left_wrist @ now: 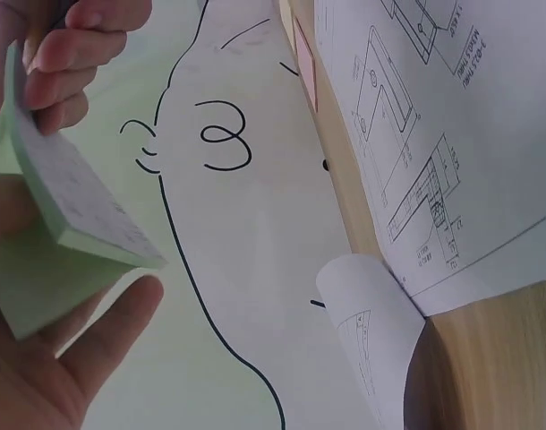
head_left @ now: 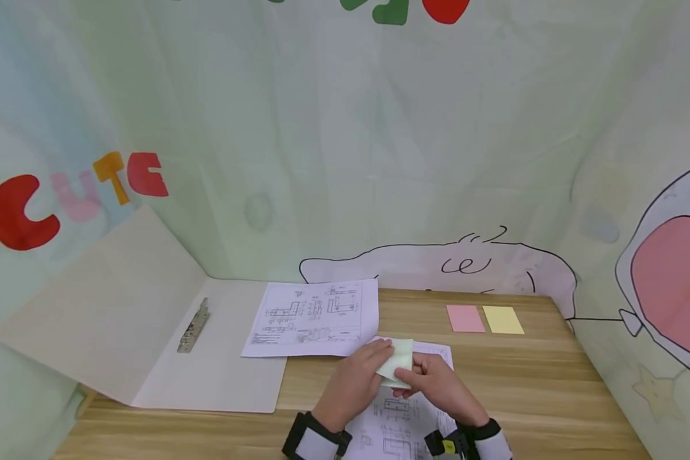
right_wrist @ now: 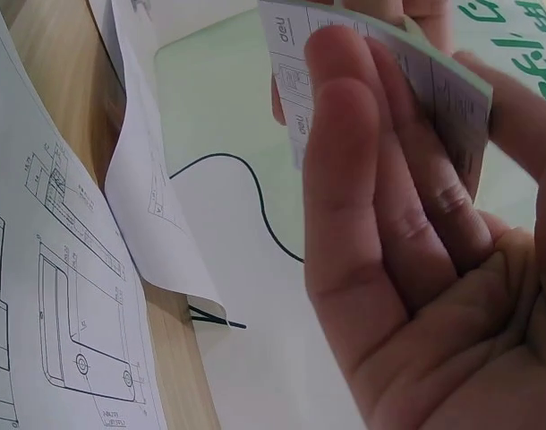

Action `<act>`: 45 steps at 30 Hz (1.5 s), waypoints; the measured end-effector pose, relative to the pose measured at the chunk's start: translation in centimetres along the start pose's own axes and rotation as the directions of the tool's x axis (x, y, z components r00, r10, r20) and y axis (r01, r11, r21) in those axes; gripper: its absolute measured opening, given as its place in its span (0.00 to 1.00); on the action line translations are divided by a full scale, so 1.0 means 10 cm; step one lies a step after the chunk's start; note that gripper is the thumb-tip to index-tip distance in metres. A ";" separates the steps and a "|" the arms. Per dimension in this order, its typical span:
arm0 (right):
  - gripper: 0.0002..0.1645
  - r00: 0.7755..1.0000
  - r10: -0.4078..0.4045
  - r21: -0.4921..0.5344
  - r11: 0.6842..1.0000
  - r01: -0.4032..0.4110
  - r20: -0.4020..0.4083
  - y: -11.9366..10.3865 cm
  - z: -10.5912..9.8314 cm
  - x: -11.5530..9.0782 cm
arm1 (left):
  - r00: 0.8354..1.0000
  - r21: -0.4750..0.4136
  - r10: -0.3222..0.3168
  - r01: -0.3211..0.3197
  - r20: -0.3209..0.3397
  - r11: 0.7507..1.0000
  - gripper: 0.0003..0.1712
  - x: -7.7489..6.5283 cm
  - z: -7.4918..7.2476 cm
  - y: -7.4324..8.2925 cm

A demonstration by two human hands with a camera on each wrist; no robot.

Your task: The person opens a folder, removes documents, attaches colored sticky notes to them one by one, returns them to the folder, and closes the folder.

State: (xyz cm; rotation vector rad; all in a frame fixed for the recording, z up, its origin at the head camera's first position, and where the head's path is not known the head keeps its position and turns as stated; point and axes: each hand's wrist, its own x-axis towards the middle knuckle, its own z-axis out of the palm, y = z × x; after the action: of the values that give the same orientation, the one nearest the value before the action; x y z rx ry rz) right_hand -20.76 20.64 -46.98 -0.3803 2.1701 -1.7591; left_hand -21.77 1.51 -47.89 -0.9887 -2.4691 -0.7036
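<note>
Square pale-green paper pad [head_left: 400,358], printed backing [right_wrist: 289,54], held above near drawing sheet [head_left: 399,421]. Right hand [head_left: 439,383]: thumb over, fingers beneath, pinching pad. Left hand [head_left: 353,378]: fingers gripping pad's left side. Left of sheet: stiff board folder [head_left: 224,380], metal clip [head_left: 194,327]. Beyond sheet, rightward: flat pink note [head_left: 466,318].

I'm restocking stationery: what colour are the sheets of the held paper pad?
Pale green; the sheets show best in the left wrist view.

We hold a pale green pad [left_wrist: 87,199] with a printed face between our left hand [left_wrist: 63,358] and the curled fingers of our right hand [left_wrist: 87,54]. Beyond our fingers, to their right, we see a line-marked backdrop [left_wrist: 215,269], then a drawing sheet [left_wrist: 470,116], curled paper [left_wrist: 362,313] and the wooden surface [left_wrist: 501,349].
</note>
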 end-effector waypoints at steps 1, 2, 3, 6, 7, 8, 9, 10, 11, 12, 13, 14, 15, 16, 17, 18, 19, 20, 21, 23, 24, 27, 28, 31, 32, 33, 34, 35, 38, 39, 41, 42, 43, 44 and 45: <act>0.20 1.000 -0.003 -0.005 1.000 0.003 0.011 0.00 0.00 0.00 | 1.000 0.008 -0.006 0.006 -0.023 1.000 0.19 0.00 0.01 0.01; 0.20 1.000 -0.003 -0.007 1.000 0.003 0.022 0.00 0.01 -0.01 | 0.999 0.013 -0.009 0.010 -0.044 1.000 0.20 0.00 0.02 0.01; 0.19 0.999 -0.004 -0.006 1.000 0.004 0.034 0.00 0.01 -0.01 | 0.998 0.021 -0.008 0.010 -0.063 1.000 0.20 0.00 0.03 0.02; 0.18 0.998 -0.005 -0.010 1.000 0.006 0.058 0.00 0.03 -0.02 | 0.995 0.041 0.002 0.002 -0.105 0.999 0.21 0.01 0.04 0.04; 0.17 0.998 -0.003 -0.015 1.000 0.004 0.060 0.01 0.03 -0.02 | 0.993 0.046 0.003 0.002 -0.116 0.999 0.21 0.01 0.05 0.04; 0.17 0.998 -0.004 -0.020 1.000 0.005 0.060 0.01 0.03 -0.02 | 0.992 0.054 0.005 0.002 -0.125 0.999 0.20 0.01 0.05 0.05; 0.17 0.998 -0.008 -0.025 1.000 0.009 0.057 0.01 0.03 -0.02 | 0.991 0.061 0.008 0.000 -0.134 0.998 0.20 0.01 0.05 0.05; 0.17 0.999 -0.010 -0.036 0.999 0.012 0.053 0.02 0.03 -0.02 | 0.990 0.067 0.012 -0.003 -0.141 0.998 0.18 0.02 0.05 0.05; 0.18 0.999 -0.017 -0.046 0.999 0.019 0.049 0.02 0.03 -0.01 | 0.989 0.074 0.018 -0.007 -0.147 0.997 0.17 0.02 0.04 0.05; 0.19 0.999 -0.023 -0.049 0.998 0.025 0.046 0.03 0.03 -0.01 | 0.988 0.077 0.022 -0.011 -0.152 0.997 0.16 0.02 0.04 0.04; 0.19 0.999 -0.029 -0.052 0.998 0.032 0.043 0.04 0.03 0.00 | 0.987 0.083 0.029 -0.017 -0.156 0.996 0.16 0.03 0.04 0.04; 0.19 0.999 -0.035 -0.055 0.998 0.037 0.039 0.04 0.02 0.00 | 0.986 0.084 0.036 -0.023 -0.161 0.996 0.15 0.03 0.04 0.04; 0.20 0.999 -0.041 -0.057 0.997 0.043 0.036 0.05 0.02 0.00 | 0.986 0.081 0.042 -0.029 -0.164 0.996 0.15 0.03 0.03 0.04; 0.19 0.998 -0.045 -0.058 0.997 0.047 0.034 0.05 0.02 0.00 | 0.985 0.075 0.046 -0.034 -0.168 0.997 0.15 0.03 0.03 0.03; 0.19 0.998 -0.048 -0.058 0.997 0.050 0.035 0.05 0.02 0.00 | 0.984 0.072 0.049 -0.038 -0.171 0.997 0.15 0.03 0.03 0.02; 0.19 0.998 -0.048 -0.060 0.997 0.050 0.035 0.05 0.01 0.00 | 0.984 0.065 0.050 -0.040 -0.172 0.997 0.15 0.03 0.03 0.02; 0.18 0.998 -0.050 -0.067 0.996 0.052 0.035 0.05 0.01 0.00 | 0.984 0.059 0.050 -0.040 -0.171 0.997 0.15 0.02 0.03 0.02; 0.18 0.998 -0.051 -0.073 0.996 0.054 0.034 0.05 0.01 0.00 | 0.985 0.051 0.047 -0.039 -0.168 0.998 0.16 0.02 0.03 0.01; 0.17 0.998 -0.054 -0.081 0.995 0.057 0.033 0.05 0.01 0.00 | 0.986 0.044 0.045 -0.038 -0.162 0.998 0.16 0.02 0.02 0.00; 0.17 0.998 -0.061 -0.090 0.994 0.063 0.033 0.06 0.01 0.00 | 0.988 0.030 0.038 -0.034 -0.148 0.999 0.16 0.01 0.02 -0.01; 0.17 0.997 -0.064 -0.092 0.993 0.066 0.033 0.07 0.01 0.00 | 0.989 0.019 0.034 -0.032 -0.143 0.999 0.16 0.01 0.01 -0.01; 0.17 0.998 -0.059 -0.086 0.994 0.062 0.035 0.08 0.01 0.01 | 0.990 -0.010 0.018 -0.019 -0.138 1.000 0.16 0.01 -0.01 -0.02; 0.17 0.998 -0.051 -0.081 0.995 0.054 0.036 0.08 0.01 0.01 | 0.990 -0.018 0.008 -0.011 -0.142 1.000 0.16 0.02 -0.01 -0.02; 0.16 0.999 -0.028 -0.073 0.997 0.030 0.036 0.08 0.00 0.01 | 0.985 -0.056 -0.036 0.027 -0.168 0.998 0.13 0.02 -0.03 -0.02; 0.16 0.999 -0.022 -0.073 0.997 0.024 0.035 0.07 0.00 0.01 | 0.982 -0.071 -0.054 0.042 -0.179 0.997 0.12 0.02 -0.03 -0.02; 0.16 0.999 -0.016 -0.073 0.997 0.018 0.033 0.06 -0.01 0.01 | 0.980 -0.086 -0.070 0.054 -0.188 0.995 0.12 0.02 -0.04 -0.02; 0.15 0.999 -0.011 -0.074 0.997 0.013 0.032 0.06 -0.01 0.01 | 0.977 -0.094 -0.083 0.066 -0.195 0.993 0.11 0.02 -0.04 -0.02; 0.15 0.999 -0.013 -0.075 0.997 0.015 0.034 0.06 -0.02 0.01 | 0.975 -0.105 -0.095 0.075 -0.199 0.992 0.11 0.03 -0.04 -0.02; 0.15 0.999 -0.002 -0.073 0.997 0.004 0.033 0.05 -0.03 0.00 | 0.972 -0.112 -0.115 0.094 -0.206 0.989 0.11 0.03 -0.04 -0.02; 0.15 0.999 0.004 -0.072 0.997 -0.001 0.034 0.05 -0.03 0.01 | 0.971 -0.108 -0.115 0.094 -0.211 0.990 0.11 0.02 -0.04 -0.02; 0.15 0.999 0.012 -0.067 0.998 -0.010 0.033 0.05 -0.03 0.01 | 0.969 -0.111 -0.123 0.101 -0.213 0.989 0.12 0.02 -0.04 -0.03; 0.14 0.999 0.023 -0.060 0.998 -0.021 0.028 0.05 -0.03 0.02 | 0.968 -0.114 -0.126 0.103 -0.216 0.988 0.12 0.02 -0.04 -0.04; 0.14 0.999 0.031 -0.060 0.998 -0.029 0.027 0.06 -0.03 0.02 | 0.967 -0.121 -0.131 0.106 -0.217 0.987 0.13 0.02 -0.04 -0.04; 0.14 0.999 0.036 -0.061 0.998 -0.034 0.026 0.07 -0.03 0.03 | 0.965 -0.130 -0.138 0.111 -0.221 0.985 0.13 0.01 -0.04 -0.04; 0.13 0.999 0.040 -0.068 0.997 -0.038 0.023 0.04 -0.03 0.02 | 0.964 -0.144 -0.147 0.116 -0.223 0.983 0.12 0.01 -0.04 -0.04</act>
State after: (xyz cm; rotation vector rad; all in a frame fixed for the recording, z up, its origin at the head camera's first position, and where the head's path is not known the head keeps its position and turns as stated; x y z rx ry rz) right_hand -21.04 20.91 -47.36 -0.3706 2.2093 -1.6559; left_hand -22.12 1.07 -47.62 -0.7420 -2.3216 -0.9760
